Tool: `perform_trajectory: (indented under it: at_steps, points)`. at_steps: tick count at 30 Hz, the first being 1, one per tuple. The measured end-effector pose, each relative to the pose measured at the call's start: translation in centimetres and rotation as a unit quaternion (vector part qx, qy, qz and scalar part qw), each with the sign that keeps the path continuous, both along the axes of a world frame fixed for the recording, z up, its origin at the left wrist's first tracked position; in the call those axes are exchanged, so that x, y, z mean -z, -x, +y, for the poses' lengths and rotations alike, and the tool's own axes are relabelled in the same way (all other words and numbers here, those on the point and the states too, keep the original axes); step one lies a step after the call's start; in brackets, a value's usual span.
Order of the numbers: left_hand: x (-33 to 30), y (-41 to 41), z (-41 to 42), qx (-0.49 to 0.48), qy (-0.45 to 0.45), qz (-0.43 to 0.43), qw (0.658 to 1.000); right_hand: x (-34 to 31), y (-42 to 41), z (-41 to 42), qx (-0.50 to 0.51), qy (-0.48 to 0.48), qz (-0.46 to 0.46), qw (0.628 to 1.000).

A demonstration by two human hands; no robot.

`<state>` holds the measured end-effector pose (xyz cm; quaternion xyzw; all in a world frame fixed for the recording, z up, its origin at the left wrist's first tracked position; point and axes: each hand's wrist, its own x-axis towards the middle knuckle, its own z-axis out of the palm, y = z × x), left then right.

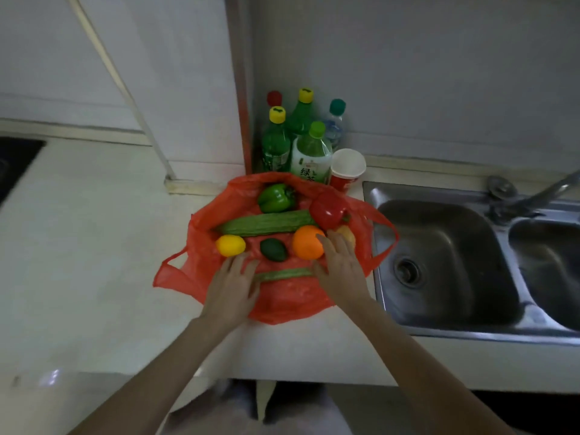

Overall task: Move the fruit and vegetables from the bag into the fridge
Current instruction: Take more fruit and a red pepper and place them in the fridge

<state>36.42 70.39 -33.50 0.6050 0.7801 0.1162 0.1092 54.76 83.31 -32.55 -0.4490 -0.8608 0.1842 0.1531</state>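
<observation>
A red plastic bag [282, 302] lies spread open on the counter. On it rest a green pepper [276, 198], a red pepper [329, 210], a long ridged green gourd [266, 223], a lemon [230, 245], a dark avocado [273, 250], an orange [307, 242], a yellowish fruit [346, 233] half hidden, and a thin green vegetable [284, 274]. My left hand [233, 285] lies flat, fingers spread, beside the thin vegetable's left end. My right hand [340, 266] reaches over its right end, fingers touching the orange. Neither hand grips anything.
Several drink bottles [309, 152] and a paper cup [347, 167] stand behind the bag in the corner. A steel double sink [439, 252] with a tap [546, 191] lies to the right. A dark hob [15, 161] is at far left. The fridge is out of view.
</observation>
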Motion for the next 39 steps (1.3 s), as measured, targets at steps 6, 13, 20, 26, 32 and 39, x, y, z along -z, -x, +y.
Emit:
perform_trajectory:
  at_steps: [6, 13, 20, 26, 32, 39]
  points:
    - [0.3, -2.6, -0.1, -0.059, -0.004, 0.004, 0.998, -0.1, 0.4, 5.4, -0.007, -0.054, -0.007, 0.998]
    - [-0.1, -4.3, 1.2, -0.099, -0.026, 0.022, 0.995, 0.5, 1.2, 10.4, -0.040, -0.030, -0.103, 0.993]
    - [1.2, -4.5, 2.9, -0.124, -0.002, 0.015, 0.992, 0.2, 1.6, 11.0, -0.045, -0.049, -0.116, 0.991]
    - [1.6, -3.7, 5.6, -0.106, 0.001, 0.015, 0.994, -0.5, 0.8, 10.2, -0.082, -0.078, -0.017, 0.993]
    - [3.7, -3.2, 8.2, -0.093, 0.061, 0.017, 0.994, -1.1, -1.1, 7.8, -0.090, -0.053, 0.018, 0.994]
    - [4.9, -2.4, 9.0, -0.076, 0.062, 0.004, 0.995, -1.7, -4.0, 6.5, -0.084, -0.026, 0.022, 0.996]
